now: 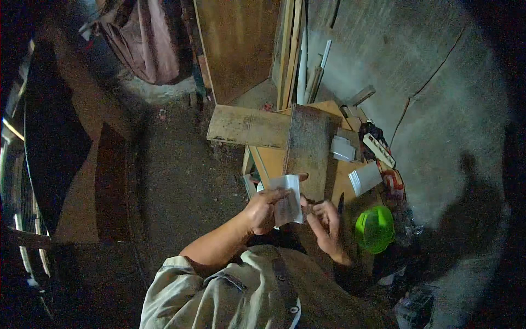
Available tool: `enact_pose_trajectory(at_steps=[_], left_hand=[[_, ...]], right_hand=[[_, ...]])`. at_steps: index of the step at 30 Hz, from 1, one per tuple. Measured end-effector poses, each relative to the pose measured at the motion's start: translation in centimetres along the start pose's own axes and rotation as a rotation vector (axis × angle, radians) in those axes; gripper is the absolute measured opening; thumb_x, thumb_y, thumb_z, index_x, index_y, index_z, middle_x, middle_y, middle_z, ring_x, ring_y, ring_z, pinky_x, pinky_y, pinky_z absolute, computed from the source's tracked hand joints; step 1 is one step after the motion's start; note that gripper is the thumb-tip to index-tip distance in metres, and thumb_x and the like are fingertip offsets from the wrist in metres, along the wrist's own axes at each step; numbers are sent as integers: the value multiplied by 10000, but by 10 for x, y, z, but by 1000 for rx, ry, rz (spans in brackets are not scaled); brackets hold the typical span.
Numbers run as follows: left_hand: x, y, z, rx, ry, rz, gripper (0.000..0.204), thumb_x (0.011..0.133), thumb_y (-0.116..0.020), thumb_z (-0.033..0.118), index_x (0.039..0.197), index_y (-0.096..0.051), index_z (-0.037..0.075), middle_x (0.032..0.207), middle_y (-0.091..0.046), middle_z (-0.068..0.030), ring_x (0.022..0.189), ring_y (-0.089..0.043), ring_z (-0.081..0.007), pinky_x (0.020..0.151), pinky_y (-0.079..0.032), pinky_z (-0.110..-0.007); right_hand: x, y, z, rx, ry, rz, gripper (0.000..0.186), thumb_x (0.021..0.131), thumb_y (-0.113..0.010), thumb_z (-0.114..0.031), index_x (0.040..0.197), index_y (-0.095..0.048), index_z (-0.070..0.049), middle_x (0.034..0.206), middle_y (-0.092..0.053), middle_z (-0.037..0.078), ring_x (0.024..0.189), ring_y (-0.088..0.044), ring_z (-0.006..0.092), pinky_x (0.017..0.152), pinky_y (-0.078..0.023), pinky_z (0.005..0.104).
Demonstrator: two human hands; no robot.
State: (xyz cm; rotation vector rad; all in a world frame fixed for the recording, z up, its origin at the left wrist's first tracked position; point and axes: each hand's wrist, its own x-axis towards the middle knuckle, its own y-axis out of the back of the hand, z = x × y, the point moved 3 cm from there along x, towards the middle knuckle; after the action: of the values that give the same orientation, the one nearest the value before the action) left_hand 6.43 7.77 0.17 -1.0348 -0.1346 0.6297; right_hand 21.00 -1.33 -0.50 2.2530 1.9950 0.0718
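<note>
The shirt sits nearest; I'm handling a white packet, left hand gripping it, right hand beside it, hold unclear; next calls for steadiness, I judge.

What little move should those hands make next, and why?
Perhaps the right hand should pinch the white sheet by its right edge: it sits close beside that edge, while the left hand holds the sheet, thumb on top.
</note>
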Motion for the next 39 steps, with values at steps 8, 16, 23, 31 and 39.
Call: enact_pose_trajectory(at_steps=[8, 16, 23, 31, 39], left_hand=[[-25, -14, -17, 80, 237, 153, 416, 854, -425, 176, 1219, -432, -23, 1054, -582, -158, 931, -595, -242, 850, -472, -371], [-34, -19, -11, 241, 202, 163, 353, 822, -465, 163, 1127, -513, -10, 980, -606, -108, 869, -606, -230, 786, -479, -351], [-17, -22, -9, -86, 235, -17, 356, 834, -436, 138, 1160, -460, -1, 1063, -573, -120, 937, -587, -242, 842, -466, -381], [25, 7, -13, -16, 123, 18, 409, 879, -424, 222, 1240, -403, 31, 1217, -492, -116, 1107, -502, -245, 939, -408, -397], [24, 6, 1, 135, -8, 47, 456, 879, -443, 245, 1260, -375, 5, 1248, -469, -120, 1128, -483, -267, 955, -396, -405]], right_hand=[[21, 4, -82, -293, 255, -103, 561, 742, -680, -200, 1205, -434, 0, 1124, -498, 119, 1053, -477, 200, 900, -370, 324], [32, -4, -85, -231, 176, -283, 496, 762, -660, -142, 1200, -479, 4, 981, -603, 106, 901, -573, 158, 772, -452, 287], [36, -2, -107, -670, 508, -265, 781, 631, -759, -273, 1284, -396, -44, 1230, -443, 172, 1166, -409, 299, 946, -356, 382], [42, -15, -110, -1183, 599, -331, 998, 481, -799, -369, 1340, -332, -172, 1332, -307, 160, 1273, -243, 328, 1054, -123, 544], [51, -15, -105, -1188, 599, -317, 981, 509, -785, -410, 1339, -325, -163, 1328, -308, 169, 1273, -240, 343, 1046, -102, 562]])
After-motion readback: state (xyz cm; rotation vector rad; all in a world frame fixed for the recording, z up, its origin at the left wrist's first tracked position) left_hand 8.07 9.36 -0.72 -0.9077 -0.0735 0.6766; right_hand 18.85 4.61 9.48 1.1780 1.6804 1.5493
